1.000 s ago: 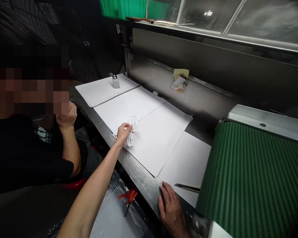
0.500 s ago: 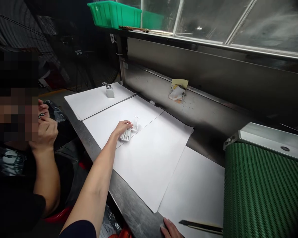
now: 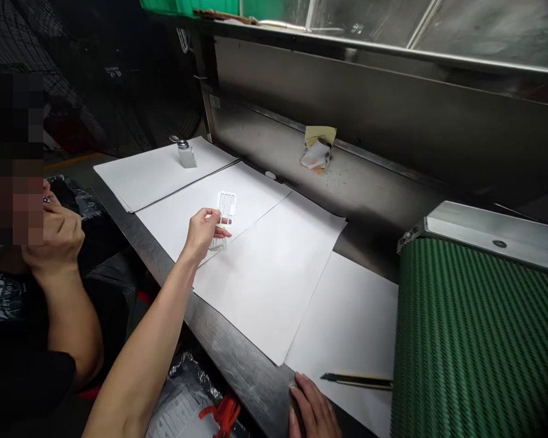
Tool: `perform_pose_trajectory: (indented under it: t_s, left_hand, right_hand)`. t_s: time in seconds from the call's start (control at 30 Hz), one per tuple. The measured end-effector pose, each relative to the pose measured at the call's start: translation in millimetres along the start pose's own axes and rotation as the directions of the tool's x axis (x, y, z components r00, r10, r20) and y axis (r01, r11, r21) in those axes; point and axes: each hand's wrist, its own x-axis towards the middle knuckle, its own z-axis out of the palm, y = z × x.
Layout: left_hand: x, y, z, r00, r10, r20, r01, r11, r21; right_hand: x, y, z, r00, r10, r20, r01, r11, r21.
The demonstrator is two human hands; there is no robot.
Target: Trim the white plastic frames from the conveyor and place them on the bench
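My left hand (image 3: 203, 232) is stretched out over the white sheets, its thumb and fingers closed on a thin white slotted plastic frame (image 3: 227, 207). That frame is tilted up, with its long slots facing me. Just under the fingers lies another small white slotted piece (image 3: 218, 244), partly covered by the hand. My right hand (image 3: 314, 406) rests at the near edge of the metal bench (image 3: 242, 347), fingers stretched out and nothing in them. Close to its right lies a black utility knife (image 3: 356, 381) on a sheet.
White paper sheets (image 3: 265, 292) cover much of the bench. A pump bottle (image 3: 187, 154) stands at the far left. At right is a green conveyor belt (image 3: 466, 340). A co-worker's hand (image 3: 57, 237) is raised at left. Below the bench sits a plastic bag (image 3: 178, 401).
My left hand has raised the white slotted frame and tilted it up; before, it was down at the white pieces on the paper. The view has shifted, showing more of my right hand.
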Motion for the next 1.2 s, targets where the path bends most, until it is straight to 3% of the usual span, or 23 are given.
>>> perform_pose_trajectory:
  t_s: [0.1,0.2,0.27,0.37,0.7,1.2]
  left_hand:
    - [-75,8,3.0,0.994,-0.052,0.098,0.062,0.992,-0.108]
    - [-144,11,5.8,0.968,-0.16,0.192,0.211,0.935,-0.286]
    - [-179,11,7.6,0.954,-0.219,0.206,0.279,0.902,-0.331]
    - [-212,12,9.8,0.943,-0.263,0.204,0.321,0.882,-0.345]
    - [-250,18,8.8,0.928,-0.33,0.171,0.371,0.855,-0.362]
    - [-266,18,7.8,0.927,-0.338,0.163,0.374,0.864,-0.337]
  right_hand:
    - [9,-1,-14,0.996,-0.063,0.069,0.061,0.998,0.028]
    - [16,-3,-25,0.988,-0.098,0.118,0.094,0.995,0.037]
    - [18,-5,-27,0.988,-0.084,0.131,0.079,0.996,0.042]
    - [17,-6,-28,0.983,-0.066,0.173,0.061,0.997,0.037]
    - [16,-7,-27,0.984,-0.059,0.168,0.049,0.997,0.062]
    - [14,-6,-25,0.988,-0.053,0.143,0.039,0.995,0.094]
